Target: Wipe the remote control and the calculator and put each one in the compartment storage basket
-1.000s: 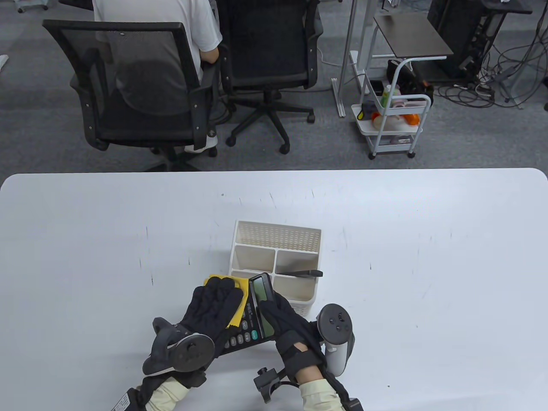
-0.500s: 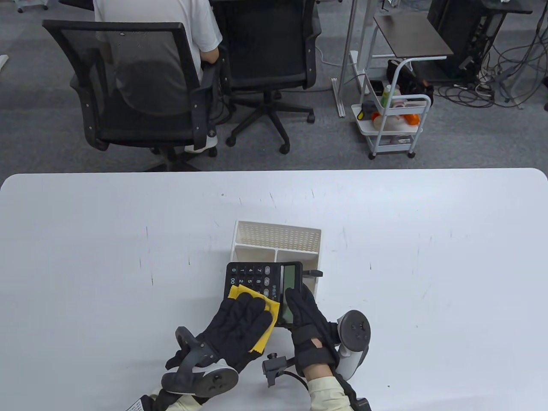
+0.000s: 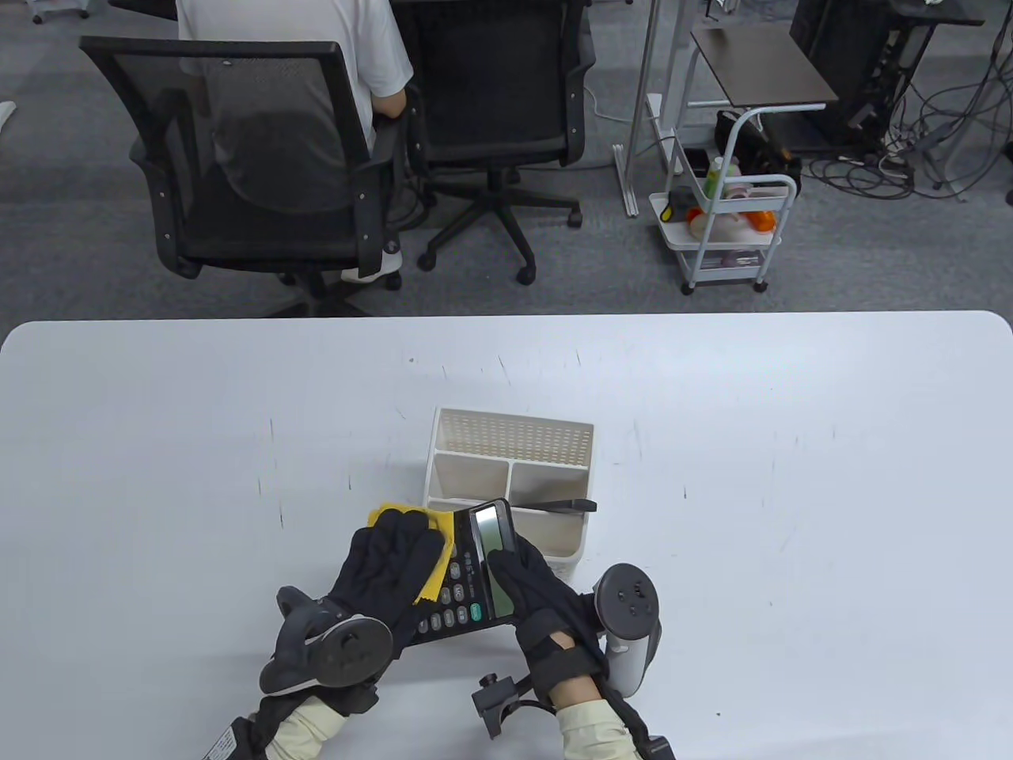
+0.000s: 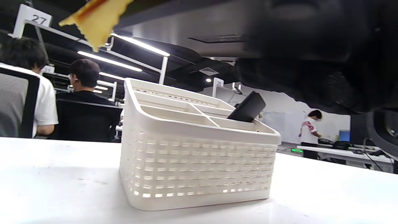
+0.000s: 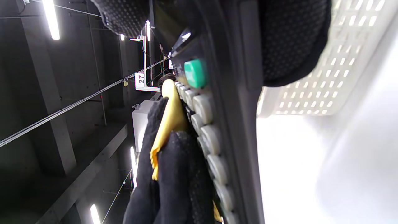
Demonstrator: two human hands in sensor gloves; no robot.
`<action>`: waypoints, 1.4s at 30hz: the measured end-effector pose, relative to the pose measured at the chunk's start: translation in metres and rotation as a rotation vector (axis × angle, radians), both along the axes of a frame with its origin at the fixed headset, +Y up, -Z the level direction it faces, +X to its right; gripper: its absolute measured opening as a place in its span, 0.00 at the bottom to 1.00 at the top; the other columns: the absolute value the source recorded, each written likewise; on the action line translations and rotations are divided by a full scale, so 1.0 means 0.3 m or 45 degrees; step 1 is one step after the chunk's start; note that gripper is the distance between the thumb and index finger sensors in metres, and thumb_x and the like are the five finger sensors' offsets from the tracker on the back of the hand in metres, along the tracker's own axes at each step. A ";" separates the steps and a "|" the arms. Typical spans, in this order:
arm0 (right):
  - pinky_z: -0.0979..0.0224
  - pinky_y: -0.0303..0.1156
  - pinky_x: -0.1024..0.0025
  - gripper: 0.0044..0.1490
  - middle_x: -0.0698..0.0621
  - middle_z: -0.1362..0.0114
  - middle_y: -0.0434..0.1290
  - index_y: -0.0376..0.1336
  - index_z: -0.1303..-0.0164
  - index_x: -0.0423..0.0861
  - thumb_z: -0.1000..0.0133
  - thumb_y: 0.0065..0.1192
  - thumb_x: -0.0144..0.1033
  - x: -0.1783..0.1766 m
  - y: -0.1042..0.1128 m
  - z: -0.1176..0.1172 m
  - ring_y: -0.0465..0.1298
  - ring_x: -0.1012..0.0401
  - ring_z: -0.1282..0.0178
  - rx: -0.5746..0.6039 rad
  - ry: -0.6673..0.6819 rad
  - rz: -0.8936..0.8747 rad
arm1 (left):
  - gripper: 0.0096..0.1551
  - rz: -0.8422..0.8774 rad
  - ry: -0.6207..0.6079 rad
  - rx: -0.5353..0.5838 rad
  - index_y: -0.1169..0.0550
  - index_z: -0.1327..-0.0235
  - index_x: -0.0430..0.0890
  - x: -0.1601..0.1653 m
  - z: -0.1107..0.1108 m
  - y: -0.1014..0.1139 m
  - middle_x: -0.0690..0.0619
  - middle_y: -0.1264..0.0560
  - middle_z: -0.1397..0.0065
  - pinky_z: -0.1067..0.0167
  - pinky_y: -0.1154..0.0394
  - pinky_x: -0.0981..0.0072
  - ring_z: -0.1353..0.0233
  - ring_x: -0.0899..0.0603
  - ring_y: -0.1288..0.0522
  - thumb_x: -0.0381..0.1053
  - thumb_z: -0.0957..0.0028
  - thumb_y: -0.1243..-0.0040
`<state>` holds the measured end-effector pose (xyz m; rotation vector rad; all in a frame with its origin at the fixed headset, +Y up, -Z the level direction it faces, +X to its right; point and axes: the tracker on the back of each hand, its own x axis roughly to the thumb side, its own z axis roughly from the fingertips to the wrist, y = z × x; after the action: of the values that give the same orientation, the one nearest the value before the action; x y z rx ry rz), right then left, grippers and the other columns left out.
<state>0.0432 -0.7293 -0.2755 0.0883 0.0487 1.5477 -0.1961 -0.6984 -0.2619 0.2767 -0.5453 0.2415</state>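
Observation:
My right hand [image 3: 522, 586] grips the display end of the black calculator [image 3: 467, 590] and holds it tilted just in front of the white compartment basket [image 3: 513, 419]. My left hand [image 3: 392, 566] lies flat on the keys and presses the yellow cloth [image 3: 437, 579] against them. In the right wrist view the cloth [image 5: 171, 115] sits between my left fingers [image 5: 180, 180] and the calculator's [image 5: 236, 124] key rows. The black remote control [image 3: 554, 504] leans in the basket's right-hand compartment, and it also shows in the left wrist view as the remote [image 4: 247, 107] in the basket [image 4: 199, 168].
The white table [image 3: 791, 475] stretches wide on both sides of the basket. Beyond its far edge stand two office chairs [image 3: 261, 158], one with a person seated, and a small white cart [image 3: 728, 229].
Half a second ago the calculator was raised flat over the basket's front. It has swung back down and left, tilted, and my left hand with the cloth slid up over the keys.

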 end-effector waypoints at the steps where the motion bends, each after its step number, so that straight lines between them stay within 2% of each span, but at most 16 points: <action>1: 0.47 0.80 0.51 0.41 0.28 0.31 0.69 0.53 0.21 0.25 0.34 0.53 0.41 0.003 0.001 0.001 0.79 0.43 0.44 0.003 -0.008 -0.006 | 0.34 0.005 0.008 -0.004 0.39 0.21 0.48 -0.002 0.000 0.000 0.43 0.44 0.16 0.26 0.42 0.39 0.17 0.32 0.46 0.57 0.41 0.58; 15: 0.43 0.79 0.51 0.42 0.29 0.28 0.66 0.50 0.19 0.26 0.33 0.50 0.42 0.105 0.001 0.004 0.77 0.43 0.40 0.024 -0.315 -0.269 | 0.34 -0.047 -0.115 0.122 0.39 0.21 0.47 0.062 0.051 0.014 0.42 0.43 0.17 0.26 0.40 0.40 0.18 0.31 0.44 0.57 0.41 0.58; 19: 0.43 0.78 0.51 0.41 0.29 0.28 0.66 0.49 0.19 0.27 0.33 0.50 0.41 0.111 0.001 0.003 0.77 0.43 0.40 0.023 -0.320 -0.238 | 0.34 -0.128 -0.157 0.166 0.38 0.22 0.47 0.088 0.064 0.009 0.42 0.42 0.17 0.26 0.40 0.40 0.18 0.31 0.44 0.57 0.41 0.58; 24: 0.44 0.79 0.51 0.41 0.29 0.29 0.68 0.51 0.20 0.26 0.34 0.51 0.42 0.074 0.006 0.000 0.78 0.43 0.42 0.027 -0.201 -0.115 | 0.34 -0.157 -0.175 0.161 0.39 0.22 0.47 0.098 0.065 0.004 0.43 0.42 0.17 0.26 0.41 0.40 0.18 0.32 0.44 0.57 0.41 0.58; 32: 0.46 0.80 0.51 0.43 0.28 0.30 0.69 0.53 0.20 0.26 0.34 0.52 0.43 0.009 0.008 0.000 0.79 0.42 0.43 0.041 -0.016 0.005 | 0.34 -0.018 -0.005 0.007 0.39 0.21 0.47 0.027 0.010 0.013 0.42 0.43 0.17 0.26 0.41 0.39 0.18 0.31 0.45 0.57 0.41 0.58; 36: 0.46 0.79 0.50 0.43 0.27 0.30 0.68 0.52 0.20 0.26 0.33 0.51 0.44 -0.005 0.003 -0.004 0.78 0.42 0.43 0.050 0.012 0.021 | 0.35 -0.045 0.007 -0.020 0.40 0.21 0.47 0.054 0.006 0.023 0.43 0.44 0.16 0.26 0.42 0.39 0.18 0.31 0.45 0.57 0.40 0.58; 42: 0.46 0.79 0.49 0.43 0.26 0.30 0.68 0.53 0.20 0.26 0.33 0.50 0.45 -0.017 0.003 -0.005 0.78 0.41 0.43 0.084 0.057 0.073 | 0.35 -0.094 -0.070 -0.007 0.42 0.20 0.48 0.118 0.019 0.027 0.44 0.46 0.16 0.26 0.43 0.38 0.17 0.32 0.48 0.57 0.40 0.58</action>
<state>0.0379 -0.7284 -0.2770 0.1752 0.0363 1.6045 -0.1608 -0.6903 -0.2561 0.2443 -0.6083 0.1792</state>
